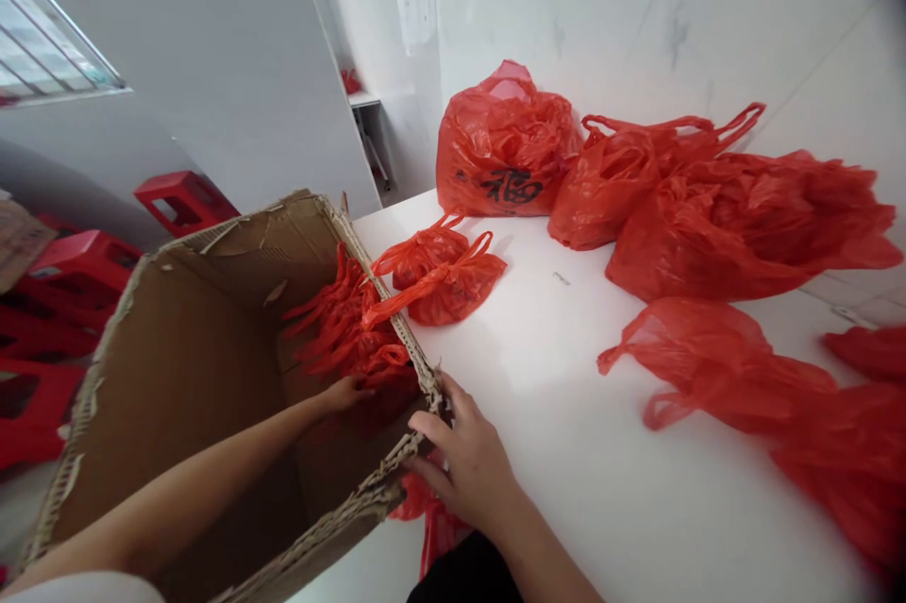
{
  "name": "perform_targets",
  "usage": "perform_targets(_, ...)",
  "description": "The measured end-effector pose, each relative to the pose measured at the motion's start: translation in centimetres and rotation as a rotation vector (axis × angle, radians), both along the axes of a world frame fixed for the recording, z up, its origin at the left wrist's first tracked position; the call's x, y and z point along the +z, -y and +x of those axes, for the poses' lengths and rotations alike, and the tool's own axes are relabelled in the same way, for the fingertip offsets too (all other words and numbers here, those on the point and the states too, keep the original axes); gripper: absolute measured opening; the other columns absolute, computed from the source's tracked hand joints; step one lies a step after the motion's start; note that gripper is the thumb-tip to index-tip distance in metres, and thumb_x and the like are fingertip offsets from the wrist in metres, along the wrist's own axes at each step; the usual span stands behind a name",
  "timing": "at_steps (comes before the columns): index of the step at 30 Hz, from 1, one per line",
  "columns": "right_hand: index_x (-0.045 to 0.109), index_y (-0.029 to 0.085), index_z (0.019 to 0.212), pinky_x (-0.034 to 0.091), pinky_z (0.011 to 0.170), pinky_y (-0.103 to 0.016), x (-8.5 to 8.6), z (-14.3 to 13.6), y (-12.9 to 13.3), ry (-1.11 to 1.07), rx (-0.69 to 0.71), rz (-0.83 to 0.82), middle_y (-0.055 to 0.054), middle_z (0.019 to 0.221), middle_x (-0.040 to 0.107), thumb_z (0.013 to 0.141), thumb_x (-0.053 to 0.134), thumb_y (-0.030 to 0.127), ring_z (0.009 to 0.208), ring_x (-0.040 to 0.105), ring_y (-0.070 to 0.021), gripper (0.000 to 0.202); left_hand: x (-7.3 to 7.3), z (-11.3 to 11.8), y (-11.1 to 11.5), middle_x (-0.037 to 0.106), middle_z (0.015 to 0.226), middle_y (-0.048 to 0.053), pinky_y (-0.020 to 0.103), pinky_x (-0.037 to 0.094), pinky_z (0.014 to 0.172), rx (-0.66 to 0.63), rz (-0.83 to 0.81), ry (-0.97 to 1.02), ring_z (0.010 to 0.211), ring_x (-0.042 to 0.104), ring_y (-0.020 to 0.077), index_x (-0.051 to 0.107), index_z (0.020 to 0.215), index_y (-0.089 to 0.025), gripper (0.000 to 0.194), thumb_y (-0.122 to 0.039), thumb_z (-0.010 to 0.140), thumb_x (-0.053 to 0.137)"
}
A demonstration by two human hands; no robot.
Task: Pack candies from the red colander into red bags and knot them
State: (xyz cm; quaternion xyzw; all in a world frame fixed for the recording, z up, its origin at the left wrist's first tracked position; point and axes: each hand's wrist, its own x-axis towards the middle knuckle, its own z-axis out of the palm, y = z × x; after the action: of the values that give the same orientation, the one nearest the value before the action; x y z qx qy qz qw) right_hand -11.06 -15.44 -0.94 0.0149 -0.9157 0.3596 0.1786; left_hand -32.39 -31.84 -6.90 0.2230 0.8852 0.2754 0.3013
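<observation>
I count one cardboard box [202,367], at least five red bags [506,145] right of it (more lie inside), and at least two red stools [202,197] left of it.

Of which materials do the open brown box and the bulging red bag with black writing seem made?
Open brown box: corrugated cardboard, matte; the torn rim shows ragged, layered edges. Bulging red bag with black writing: probably thin plastic film, glossy and slightly see-through, given its crinkles and highlights.
</observation>
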Motion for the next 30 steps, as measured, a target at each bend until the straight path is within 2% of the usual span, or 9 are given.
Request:
perform_targets(3, 0.060, 0.026, 0.111, 0.048, 0.090, -0.039, 0.1, 0.0, 0.0, -0.010, 0.000, 0.000, -0.011, 0.147, 0.028, 0.083, 0.067, 0.034, 0.115, 0.048, -0.0265, 0.029, 2.6, -2.0, -0.6, 0.063, 0.110, 0.005, 0.041, 0.054, 0.081, 0.056, 0.019, -0.193, 0.095, 0.063, 0.0252, 0.062, 0.111, -0.013, 0.033, -0.037, 0.089, 0.060)
perform_targets(8, 0.061, 0.025, 0.110, 0.048, 0.089, -0.040, 0.2, 0.0, -0.1, -0.004, -0.004, 0.009, -0.012, 0.147, 0.029, 0.082, 0.067, 0.031, 0.114, 0.049, -0.0271, 0.029, 11.2, -7.3, -4.0, 0.058, 0.117, 0.014, 0.042, 0.043, 0.095, 0.233, 0.148, -0.662, 0.106, 0.055, 0.0225, 0.052, 0.119, -0.012, 0.032, -0.028, 0.097, 0.036)
perform_targets(11, 0.060, 0.026, 0.113, 0.048, 0.091, -0.040, 0.1, 0.0, -0.1, -0.028, -0.008, 0.008, -0.011, 0.147, 0.028, 0.081, 0.067, 0.027, 0.117, 0.048, -0.0274, 0.032, 15.0, -6.6, -7.9, 0.059, 0.118, 0.012, 0.035, 0.042, 0.093, 0.113, 0.243, -0.795, 0.104, 0.056, 0.0207, 0.053, 0.119, -0.017, 0.034, -0.033, 0.095, 0.034)
perform_targets(15, 0.059, 0.026, 0.116, 0.047, 0.094, -0.041, -0.1, 0.0, 0.1, -0.042, -0.012, 0.023, -0.012, 0.147, 0.027, 0.081, 0.068, 0.028, 0.120, 0.045, -0.0282, 0.036, 15.3, -3.4, -13.3, 0.070, 0.097, 0.008, 0.039, 0.042, 0.091, -0.151, 0.253, -0.788, 0.104, 0.058, 0.0289, 0.067, 0.096, -0.022, 0.031, -0.046, 0.077, 0.064)
perform_targets(19, 0.059, 0.027, 0.116, 0.047, 0.093, -0.041, -0.4, 0.0, 0.1, -0.021, -0.014, 0.038, -0.012, 0.148, 0.026, 0.080, 0.070, 0.031, 0.118, 0.047, -0.0275, 0.038, 14.5, -2.9, -16.2, 0.068, 0.071, 0.010, 0.043, 0.044, 0.086, -0.234, 0.255, -0.719, 0.094, 0.062, 0.0342, 0.063, 0.063, -0.018, 0.025, -0.041, 0.062, 0.075)
perform_targets(21, 0.059, 0.027, 0.117, 0.048, 0.092, -0.041, -0.4, -0.1, 0.1, -0.024, -0.015, 0.045, -0.012, 0.148, 0.026, 0.082, 0.069, 0.033, 0.117, 0.047, -0.0275, 0.037, 15.3, -3.2, -16.2, 0.068, 0.069, 0.008, 0.041, 0.045, 0.085, -0.253, 0.306, -0.672, 0.088, 0.064, 0.0302, 0.062, 0.062, -0.018, 0.024, -0.040, 0.067, 0.071)
perform_targets(24, 0.059, 0.027, 0.115, 0.048, 0.091, -0.041, -0.1, -0.1, -0.1, -0.013, -0.003, 0.037, -0.013, 0.148, 0.026, 0.083, 0.068, 0.033, 0.117, 0.047, -0.0276, 0.034, 17.8, -3.3, -14.5, 0.071, 0.089, 0.008, 0.038, 0.048, 0.085, -0.240, 0.443, -0.595, 0.090, 0.065, 0.0246, 0.066, 0.088, -0.017, 0.033, -0.047, 0.082, 0.054)
perform_targets(27, 0.060, 0.026, 0.113, 0.047, 0.092, -0.041, 0.2, 0.1, -0.3, 0.010, 0.008, 0.010, -0.012, 0.149, 0.025, 0.083, 0.067, 0.032, 0.119, 0.047, -0.0281, 0.031, 20.2, -3.2, -10.9, 0.070, 0.105, 0.009, 0.037, 0.050, 0.086, -0.112, 0.697, -0.396, 0.094, 0.066, 0.0227, 0.057, 0.118, -0.015, 0.048, -0.050, 0.088, 0.042)
perform_targets(30, 0.061, 0.025, 0.112, 0.047, 0.092, -0.041, 0.3, 0.2, -0.4, 0.016, 0.019, -0.008, -0.012, 0.149, 0.026, 0.084, 0.067, 0.032, 0.118, 0.047, -0.0283, 0.030, 20.7, -4.0, -5.9, 0.072, 0.096, 0.009, 0.039, 0.051, 0.087, 0.108, 0.764, -0.215, 0.096, 0.066, 0.0256, 0.059, 0.116, -0.015, 0.052, -0.054, 0.086, 0.043)
